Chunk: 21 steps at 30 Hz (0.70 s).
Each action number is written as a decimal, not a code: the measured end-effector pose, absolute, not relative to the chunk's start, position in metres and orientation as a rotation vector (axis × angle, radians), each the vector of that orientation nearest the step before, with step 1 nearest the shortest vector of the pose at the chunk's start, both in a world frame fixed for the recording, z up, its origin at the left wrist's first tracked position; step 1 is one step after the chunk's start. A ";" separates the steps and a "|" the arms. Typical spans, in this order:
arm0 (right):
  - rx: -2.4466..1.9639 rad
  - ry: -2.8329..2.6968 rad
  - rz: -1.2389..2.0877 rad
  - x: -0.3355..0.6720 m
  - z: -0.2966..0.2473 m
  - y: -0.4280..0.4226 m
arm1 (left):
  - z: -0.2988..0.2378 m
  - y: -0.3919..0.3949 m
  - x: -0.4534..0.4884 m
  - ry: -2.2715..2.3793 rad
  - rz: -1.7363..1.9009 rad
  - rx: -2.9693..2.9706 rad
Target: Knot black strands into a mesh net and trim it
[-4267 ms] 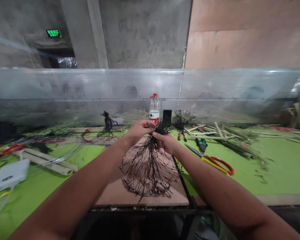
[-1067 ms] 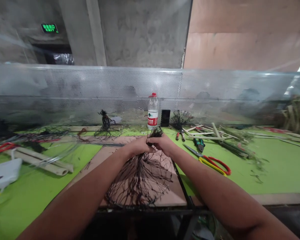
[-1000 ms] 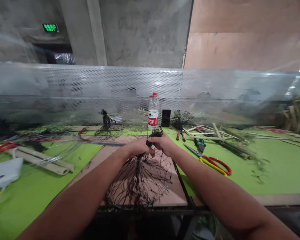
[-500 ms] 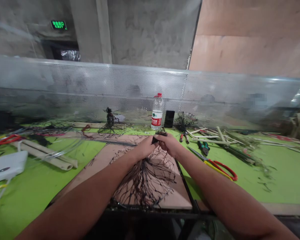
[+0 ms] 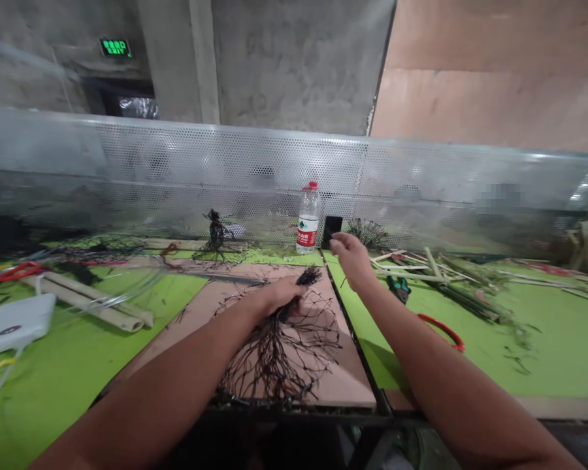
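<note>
My left hand (image 5: 285, 294) is wrapped round the neck of a bundle of thin dark knotted strands (image 5: 277, 356). Its short cut tops poke out above my fist, while the branching lower part fans toward me over the pinkish board (image 5: 345, 385). My right hand (image 5: 353, 261) is apart from the bundle, raised to the right of it, with thumb and fingers pinched together. Whatever is between those fingertips is too small to make out. Behind this hand stands a dark phone-like slab (image 5: 332, 228). My right forearm covers most of the red-handled scissors (image 5: 443, 329).
A water bottle (image 5: 308, 222) stands at the back before a perforated metal screen (image 5: 215, 170). Another dark bundle (image 5: 215, 235) stands back left. Pliers (image 5: 398, 288) and cut stalks (image 5: 434, 264) lie right. Tubes (image 5: 93, 303) and a white device (image 5: 17, 323) lie left.
My right hand has left the bundle's top and moved right and away from me, toward the dark slab. My left hand keeps its hold; the bundle's tops now show more.
</note>
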State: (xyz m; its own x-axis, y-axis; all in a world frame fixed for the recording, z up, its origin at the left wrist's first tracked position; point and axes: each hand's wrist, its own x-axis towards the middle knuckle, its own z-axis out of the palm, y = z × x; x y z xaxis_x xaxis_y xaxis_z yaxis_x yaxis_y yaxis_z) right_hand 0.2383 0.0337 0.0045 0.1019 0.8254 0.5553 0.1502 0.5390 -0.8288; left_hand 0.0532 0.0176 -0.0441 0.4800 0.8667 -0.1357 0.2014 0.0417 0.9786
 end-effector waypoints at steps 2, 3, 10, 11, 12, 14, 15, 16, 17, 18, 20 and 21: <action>-0.890 -1.721 0.438 0.224 -0.001 0.026 | -0.049 0.017 0.057 0.956 0.662 1.582; -0.910 -1.846 0.352 0.218 -0.003 0.022 | -0.049 0.016 0.059 0.934 0.681 1.637; -1.076 -2.113 0.059 0.215 -0.012 0.020 | -0.039 0.013 0.064 0.890 0.805 1.455; -1.076 -2.117 0.030 0.216 -0.011 0.020 | -0.038 0.013 0.064 0.873 0.774 1.420; -1.067 -2.125 -0.002 0.217 -0.011 0.020 | -0.039 0.013 0.064 0.850 0.743 1.397; -1.046 -2.144 -0.064 0.218 -0.011 0.020 | -0.040 0.013 0.063 0.791 0.697 1.375; -1.038 -2.149 -0.090 0.218 -0.011 0.020 | -0.041 0.013 0.062 0.758 0.684 1.362; -1.030 -2.149 -0.109 0.218 -0.011 0.020 | -0.041 0.013 0.062 0.726 0.682 1.343; -1.022 -2.145 -0.119 0.219 -0.011 0.020 | -0.042 0.013 0.061 0.702 0.688 1.320; -1.016 -2.137 -0.124 0.219 -0.011 0.020 | -0.041 0.013 0.061 0.686 0.695 1.292; -1.003 -2.123 -0.122 0.221 -0.011 0.022 | -0.040 0.013 0.060 0.670 0.698 1.232; -0.999 -2.121 -0.124 0.222 -0.012 0.023 | -0.039 0.013 0.060 0.667 0.703 1.205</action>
